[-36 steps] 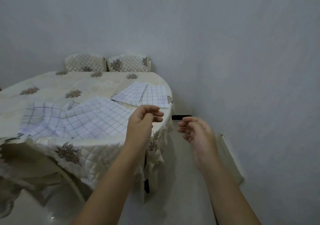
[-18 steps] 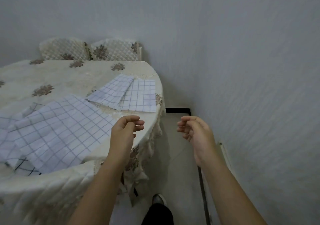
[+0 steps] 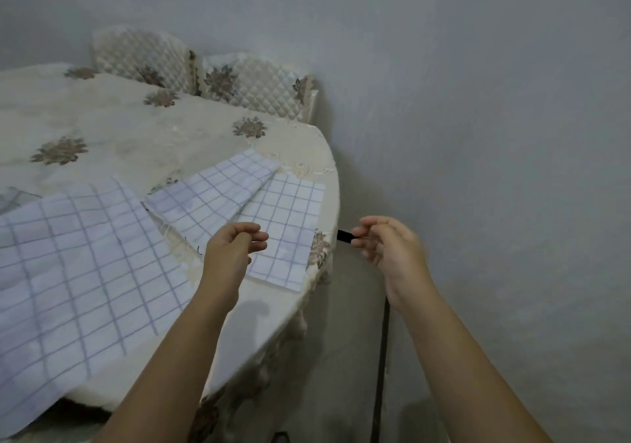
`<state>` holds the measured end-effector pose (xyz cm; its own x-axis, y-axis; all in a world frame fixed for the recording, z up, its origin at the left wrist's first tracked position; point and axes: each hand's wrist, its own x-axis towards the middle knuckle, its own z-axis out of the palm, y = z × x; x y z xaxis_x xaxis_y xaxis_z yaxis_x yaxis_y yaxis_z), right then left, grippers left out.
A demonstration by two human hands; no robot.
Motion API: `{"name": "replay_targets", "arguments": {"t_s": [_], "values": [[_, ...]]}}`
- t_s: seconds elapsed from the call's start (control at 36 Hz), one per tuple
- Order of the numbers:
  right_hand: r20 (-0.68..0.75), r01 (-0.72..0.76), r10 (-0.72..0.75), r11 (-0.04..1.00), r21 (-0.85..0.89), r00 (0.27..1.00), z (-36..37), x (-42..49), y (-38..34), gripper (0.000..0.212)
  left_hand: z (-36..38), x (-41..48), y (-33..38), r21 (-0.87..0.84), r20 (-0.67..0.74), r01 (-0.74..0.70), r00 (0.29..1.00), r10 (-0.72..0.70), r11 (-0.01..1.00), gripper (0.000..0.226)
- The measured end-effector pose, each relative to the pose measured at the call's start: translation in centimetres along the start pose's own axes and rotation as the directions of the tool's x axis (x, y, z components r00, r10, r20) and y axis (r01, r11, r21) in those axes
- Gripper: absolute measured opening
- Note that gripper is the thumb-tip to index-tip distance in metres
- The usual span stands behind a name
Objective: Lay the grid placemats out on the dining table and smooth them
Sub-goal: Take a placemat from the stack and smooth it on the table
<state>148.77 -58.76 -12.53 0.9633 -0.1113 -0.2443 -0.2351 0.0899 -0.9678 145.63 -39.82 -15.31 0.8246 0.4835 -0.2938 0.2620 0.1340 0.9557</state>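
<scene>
A large white placemat with a blue grid [image 3: 78,272] lies on the near left of the dining table [image 3: 136,135], its near corner hanging over the edge. Two smaller grid placemats overlap by the table's right rim: one fanned to the left [image 3: 211,200], one nearer the rim [image 3: 290,224]. My left hand [image 3: 228,254] hovers above that right placemat, fingers loosely curled, holding nothing. My right hand [image 3: 389,251] is off the table's right side, over the floor, also loosely curled and empty.
The table wears a cream quilted cloth with brown flower motifs. Two quilted chair backs [image 3: 143,56] [image 3: 252,84] stand at the far side against the grey wall. A wall [image 3: 495,169] runs close along the right, leaving a narrow strip of floor.
The view has moved forward and closer to the table's right end. Both hands have advanced, the left now above the right placemat. Nothing has been taken hold of.
</scene>
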Motion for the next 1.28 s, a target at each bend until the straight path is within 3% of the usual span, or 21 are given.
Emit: {"name": "replay_targets", "arguments": {"t_s": [0.25, 0.47, 0.64, 0.75, 0.86, 0.94, 1.0, 1.11, 1.28], "values": [[0.22, -0.089, 0.114, 0.989, -0.119, 0.969, 3.6, 11.5, 0.3, 0.028, 1.8, 6.1, -0.6, -0.017, -0.2, 0.095, 0.975, -0.097, 0.995, 0.023], [0.435, -0.075, 0.238, 0.93, -0.36, 0.868, 6.4, 22.4, 1.6, 0.023, 5.3, 9.9, -2.5, -0.006, -0.368, 0.189, 0.913, -0.178, 0.982, 0.021], [0.43, -0.158, 0.369, 0.878, -0.451, 0.824, 7.3, 28.1, 4.4, 0.022, 8.3, 11.1, -4.9, 0.144, -0.389, 0.297, 0.894, -0.222, 0.944, 0.017], [0.515, -0.036, 0.367, 0.839, -0.544, 0.774, 8.2, 30.0, 5.9, 0.016, 9.6, 11.2, -6.7, 0.296, -0.415, 0.368, 0.881, -0.228, 0.882, 0.011], [0.688, 0.2, 0.354, 0.784, -0.587, 0.634, 9.4, 30.8, 7.0, 0.013, 10.8, 10.8, -8.2, 0.531, -0.353, 0.361, 0.917, -0.188, 0.767, 0.032], [0.786, 0.354, 0.393, 0.733, -0.581, 0.476, 10.3, 30.4, 8.2, 0.012, 11.7, 10.3, -9.6, 0.762, -0.298, 0.347, 0.938, -0.179, 0.547, 0.053], [0.83, 0.459, 0.412, 0.695, -0.553, 0.377, 10.5, 29.9, 8.9, 0.013, 12.3, 10.2, -10.4, 0.827, -0.278, 0.337, 0.941, -0.195, 0.449, 0.065], [0.878, 0.602, 0.43, 0.65, -0.463, 0.211, 9.7, 28.7, 10.2, 0.013, 13.4, 10.0, -11.3, 0.912, -0.257, 0.287, 0.957, -0.135, 0.292, 0.062], [0.902, 0.841, 0.431, 0.49, -0.227, -0.008, 8.4, 28.3, 11.3, 0.027, 13.9, 9.7, -12.2, 0.94, -0.252, 0.253, 0.967, -0.036, 0.231, 0.057]]}}
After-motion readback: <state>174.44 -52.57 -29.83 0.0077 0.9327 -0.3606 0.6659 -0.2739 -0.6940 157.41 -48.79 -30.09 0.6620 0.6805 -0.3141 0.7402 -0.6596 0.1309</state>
